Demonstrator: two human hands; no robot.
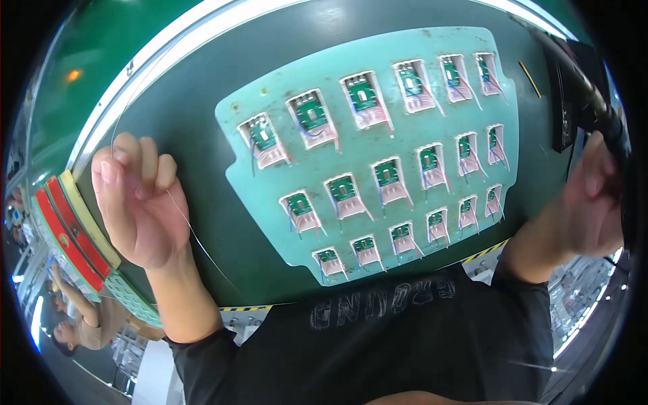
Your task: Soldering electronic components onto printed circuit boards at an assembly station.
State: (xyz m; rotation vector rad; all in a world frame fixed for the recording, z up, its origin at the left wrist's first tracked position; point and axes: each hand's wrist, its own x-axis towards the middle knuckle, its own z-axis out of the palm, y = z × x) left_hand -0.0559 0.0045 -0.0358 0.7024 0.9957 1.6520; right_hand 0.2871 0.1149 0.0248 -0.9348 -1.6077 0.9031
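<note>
My left hand [142,202] is raised at the left of the bench, fingers curled, pinching a thin silvery wire [202,248]. One length of it runs up past the thumb, another hangs below the palm. My right hand [594,209] is at the far right edge, fingers bent beside a dark rod [574,64]; the rod partly covers them, and what they grip is hidden. Between my hands lies a light green tray [270,196] with three rows of pockets. Each pocket holds a small white housing with a green circuit board [387,173] and thin red, blue and white leads.
A black box-like stand [560,101] is at the right, near a thin yellow-and-black stick [530,79]. Red and cream strips [74,229] lie beyond my left hand. Yellow-black tape marks the bench's near edge. Another person [94,317] is at the lower left.
</note>
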